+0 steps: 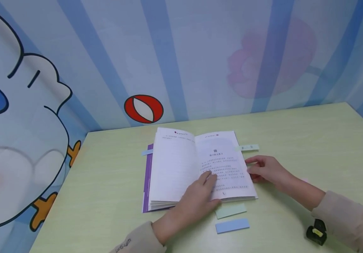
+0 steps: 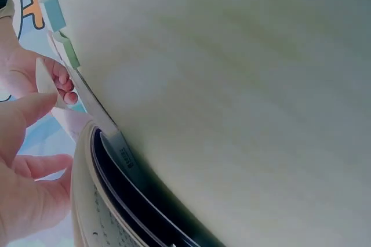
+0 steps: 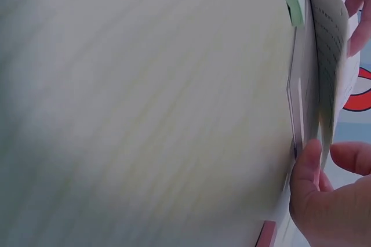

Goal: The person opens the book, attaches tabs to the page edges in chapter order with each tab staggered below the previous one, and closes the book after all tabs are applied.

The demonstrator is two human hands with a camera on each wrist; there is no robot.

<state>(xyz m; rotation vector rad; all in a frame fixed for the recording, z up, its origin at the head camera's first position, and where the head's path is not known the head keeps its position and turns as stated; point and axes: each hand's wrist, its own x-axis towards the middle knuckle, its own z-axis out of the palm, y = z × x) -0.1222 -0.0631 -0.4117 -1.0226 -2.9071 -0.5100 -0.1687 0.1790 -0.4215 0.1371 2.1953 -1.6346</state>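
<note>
An open book (image 1: pixel 175 168) with a purple cover (image 1: pixel 147 179) lies on the table. My left hand (image 1: pixel 197 192) rests across its lower middle, fingers on the printed right page (image 1: pixel 224 154). At the right edge of the book is my right hand (image 1: pixel 271 171). In the right wrist view, the edge of a lifted page (image 3: pixel 331 44) runs between that hand's thumb and forefinger. A pale green paper tab (image 1: pixel 250 148) with writing sticks out at the upper right, and a blue tab (image 1: pixel 147 152) at the left.
A green paper strip (image 1: pixel 231 211) and a blue paper strip (image 1: pixel 232 226) lie in front of the book. A pink piece (image 3: pixel 266 234) shows near the right hand. A black device (image 1: pixel 316 232) hangs by the right sleeve. Behind the table (image 1: pixel 311 133) stands a printed backdrop (image 1: pixel 200 70).
</note>
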